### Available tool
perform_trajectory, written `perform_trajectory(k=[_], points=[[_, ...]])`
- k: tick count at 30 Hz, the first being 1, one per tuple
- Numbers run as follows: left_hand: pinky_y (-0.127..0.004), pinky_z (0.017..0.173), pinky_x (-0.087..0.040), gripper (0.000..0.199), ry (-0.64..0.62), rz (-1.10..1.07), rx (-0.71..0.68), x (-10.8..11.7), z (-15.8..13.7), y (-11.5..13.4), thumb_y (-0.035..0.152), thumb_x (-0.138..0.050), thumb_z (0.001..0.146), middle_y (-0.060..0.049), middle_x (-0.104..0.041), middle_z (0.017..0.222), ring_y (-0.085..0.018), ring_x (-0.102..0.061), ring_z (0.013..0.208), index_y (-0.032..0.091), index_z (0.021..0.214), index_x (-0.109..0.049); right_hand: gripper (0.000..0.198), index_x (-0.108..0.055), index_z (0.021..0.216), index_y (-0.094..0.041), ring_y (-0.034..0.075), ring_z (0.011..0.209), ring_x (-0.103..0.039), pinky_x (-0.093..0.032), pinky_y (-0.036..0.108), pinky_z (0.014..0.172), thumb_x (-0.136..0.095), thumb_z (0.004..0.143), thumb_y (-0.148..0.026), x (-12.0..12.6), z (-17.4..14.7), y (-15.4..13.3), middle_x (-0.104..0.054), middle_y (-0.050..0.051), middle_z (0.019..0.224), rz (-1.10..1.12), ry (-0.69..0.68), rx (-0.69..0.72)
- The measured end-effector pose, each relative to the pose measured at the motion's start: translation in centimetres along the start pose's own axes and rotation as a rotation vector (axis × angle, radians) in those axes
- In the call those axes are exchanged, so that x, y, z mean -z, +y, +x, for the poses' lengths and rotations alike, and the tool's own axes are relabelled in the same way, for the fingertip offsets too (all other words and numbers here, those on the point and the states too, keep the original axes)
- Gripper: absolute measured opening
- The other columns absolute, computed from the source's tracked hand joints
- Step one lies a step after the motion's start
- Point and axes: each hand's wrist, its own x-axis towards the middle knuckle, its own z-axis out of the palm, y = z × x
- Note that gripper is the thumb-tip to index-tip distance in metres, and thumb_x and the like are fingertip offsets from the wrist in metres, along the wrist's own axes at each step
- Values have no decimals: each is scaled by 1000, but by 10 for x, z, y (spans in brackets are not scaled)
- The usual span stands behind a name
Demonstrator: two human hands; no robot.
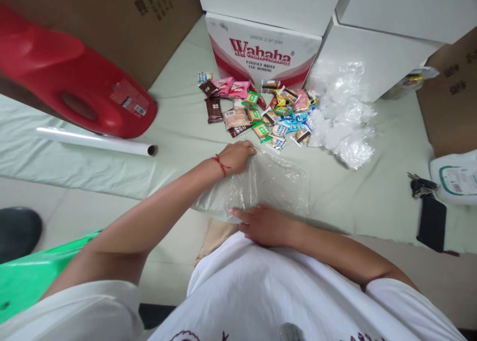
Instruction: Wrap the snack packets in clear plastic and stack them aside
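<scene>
Near the snack pile (255, 116), clear plastic (281, 184), left hand (238, 157) grasping its pile-side edge, right hand (266, 225) farther away, fingers' hold unclear.

We wear a white shirt (257, 286) with short, loose sleeves (398, 301); its front bears dark red print (186, 336) and a grey patch (291, 332). Our left wrist (215, 170) carries a thin red cord (222, 166) with loose ends

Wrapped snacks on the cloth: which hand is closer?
Left: the left hand sits just on the person's side of the snacks; the right hand is farther back, by the person's shirt.
</scene>
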Motion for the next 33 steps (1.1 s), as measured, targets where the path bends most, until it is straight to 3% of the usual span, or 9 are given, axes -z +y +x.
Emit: perform_trajectory(k=[5, 9, 13, 17, 23, 25, 28, 30, 33], points=[[-42, 128, -34, 88, -153, -12, -114, 5, -9, -14, 12, -65, 75, -11, -26, 177, -29, -34, 160, 24, 160, -45, 26, -75, 116, -22, 25, 115, -73, -57, 37, 92, -65, 102, -41, 8, -5, 6, -44, 7, 169, 199, -31, 19], [-50, 132, -24, 91, -185, -22, -156, 3, -13, -22, 12, -63, 78, -11, -18, 179, -31, -21, 165, 27, 164, -38, 28, -73, 108, -22, 18, 114, -73, -56, 30, 90, -54, 107, -42, 23, -11, 12, -68, 6, 144, 484, 251, 3], [-56, 132, -21, 89, -210, -18, -159, 4, -14, -21, 16, -63, 81, -11, -14, 180, -32, -16, 166, 29, 165, -35, 31, -68, 95, -21, 18, 93, -69, -53, 30, 85, -45, 110, -35, 37, -5, 16, -74, 7, 97, 486, 634, -317], [-52, 132, -21, 92, -222, -19, -156, 7, -16, -19, 15, -65, 81, -12, -15, 180, -31, -18, 166, 28, 166, -32, 22, -68, 105, -21, 24, 100, -63, -50, 39, 93, -49, 106, -34, 36, 4, 21, -73, 10, 103, 343, 822, -517], [-68, 129, -15, 116, -277, -33, -99, 7, -18, -15, 35, -86, 68, -14, -7, 180, -41, -12, 165, 34, 168, -27, 43, -64, 118, -21, 22, 90, -61, -51, 36, 81, -45, 105, -58, 33, -15, 46, -70, 10, 107, 598, 1081, -848], [-72, 126, -13, 122, -289, -41, -93, 6, -18, -13, 42, -90, 64, -15, -5, 180, -43, -10, 165, 36, 168, -26, 53, -67, 111, -20, 21, 85, -63, -51, 35, 80, -40, 105, -66, 38, -23, 60, -72, 8, 101, 754, 992, -890], [-77, 123, -12, 128, -309, -21, -67, 5, -17, -8, 45, -93, 58, -15, 0, 180, -45, -8, 165, 40, 167, -26, 72, -73, 96, -18, 22, 81, -66, -51, 35, 80, -24, 107, -70, 46, -29, 71, -75, 8, 91, 922, 669, -843], [-80, 122, -12, 130, -311, -3, -55, 5, -16, -4, 44, -94, 56, -15, 2, 180, -46, -6, 165, 41, 167, -26, 71, -76, 100, -17, 24, 85, -66, -51, 38, 84, -28, 107, -69, 52, -26, 66, -76, 9, 92, 814, 486, -749], [-84, 118, -13, 131, -315, 18, -56, 6, -16, 1, 42, -94, 57, -15, 5, 179, -47, -5, 165, 40, 168, -24, 61, -74, 123, -17, 32, 107, -61, -48, 45, 95, -64, 94, -70, 55, -15, 41, -73, 14, 113, 392, 331, -561]])
